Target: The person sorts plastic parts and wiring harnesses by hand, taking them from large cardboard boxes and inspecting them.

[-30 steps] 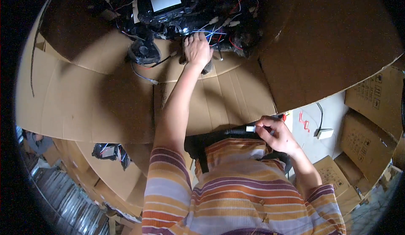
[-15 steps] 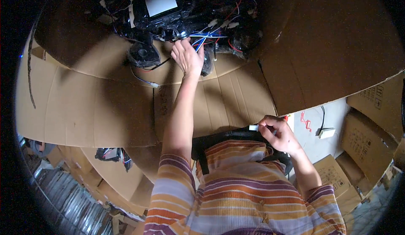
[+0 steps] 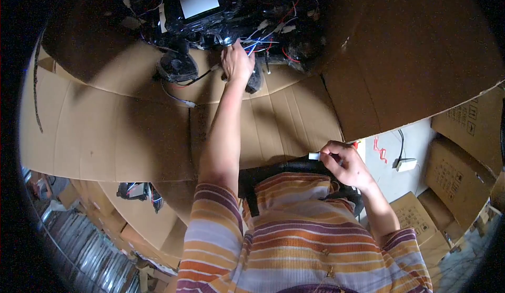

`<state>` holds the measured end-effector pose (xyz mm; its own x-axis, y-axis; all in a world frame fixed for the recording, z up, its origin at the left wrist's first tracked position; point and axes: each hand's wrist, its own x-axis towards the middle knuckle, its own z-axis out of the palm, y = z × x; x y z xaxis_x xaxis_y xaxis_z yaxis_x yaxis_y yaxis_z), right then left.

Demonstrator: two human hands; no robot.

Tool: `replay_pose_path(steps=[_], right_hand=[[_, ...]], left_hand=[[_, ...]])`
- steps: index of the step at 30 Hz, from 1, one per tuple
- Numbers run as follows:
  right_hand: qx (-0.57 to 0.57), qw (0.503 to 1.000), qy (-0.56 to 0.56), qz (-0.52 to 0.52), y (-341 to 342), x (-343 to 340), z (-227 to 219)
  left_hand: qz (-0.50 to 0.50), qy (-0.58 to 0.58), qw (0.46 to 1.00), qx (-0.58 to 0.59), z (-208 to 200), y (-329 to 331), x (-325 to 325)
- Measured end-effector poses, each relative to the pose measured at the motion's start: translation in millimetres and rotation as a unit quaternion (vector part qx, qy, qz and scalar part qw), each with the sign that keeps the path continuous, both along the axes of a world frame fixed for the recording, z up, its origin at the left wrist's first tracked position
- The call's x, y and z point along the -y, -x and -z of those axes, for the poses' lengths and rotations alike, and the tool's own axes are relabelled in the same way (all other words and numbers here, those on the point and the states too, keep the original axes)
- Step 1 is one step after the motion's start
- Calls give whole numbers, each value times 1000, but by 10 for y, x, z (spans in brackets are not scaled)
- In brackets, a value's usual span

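Observation:
My left hand (image 3: 238, 64) reaches to the near edge of a heap of black plastic-wrapped parts (image 3: 210, 27) with loose wires. Its fingers are curled in, and whatever they hold is hidden. Blue and white wires (image 3: 252, 47) come out just right of the fingers, and a black wrapped piece (image 3: 254, 81) lies against the hand's right side. Near my waist, my right hand (image 3: 344, 164) pinches a small flat white piece (image 3: 314, 156) between thumb and forefinger, pointing left. Its exact kind cannot be made out.
The heap lies inside a large cardboard box with a folded-down flap (image 3: 115, 135) towards me. A wired connector (image 3: 189, 103) rests on the cardboard. To the right, a white box-shaped device (image 3: 406, 165) with a black cable lies near cartons (image 3: 450, 174). Another open carton (image 3: 139, 209) stands lower left.
My left hand has moved slightly up and right, further into the heap, and its fingers have drawn together. My right hand has barely moved and keeps the white piece.

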<state>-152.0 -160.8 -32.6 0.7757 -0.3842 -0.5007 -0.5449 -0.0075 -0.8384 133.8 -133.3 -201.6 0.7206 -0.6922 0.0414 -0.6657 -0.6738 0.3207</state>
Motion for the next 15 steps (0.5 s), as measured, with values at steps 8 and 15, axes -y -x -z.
replay_pose_path(steps=[8,15], right_hand=[[-4,1000,-6,-18,1,2,29],[18,1000,3,-6,-29,-9,64]], left_hand=[[19,-129,991,-3,2,-44,77],[176,-22,984,15,-130,36,22]])
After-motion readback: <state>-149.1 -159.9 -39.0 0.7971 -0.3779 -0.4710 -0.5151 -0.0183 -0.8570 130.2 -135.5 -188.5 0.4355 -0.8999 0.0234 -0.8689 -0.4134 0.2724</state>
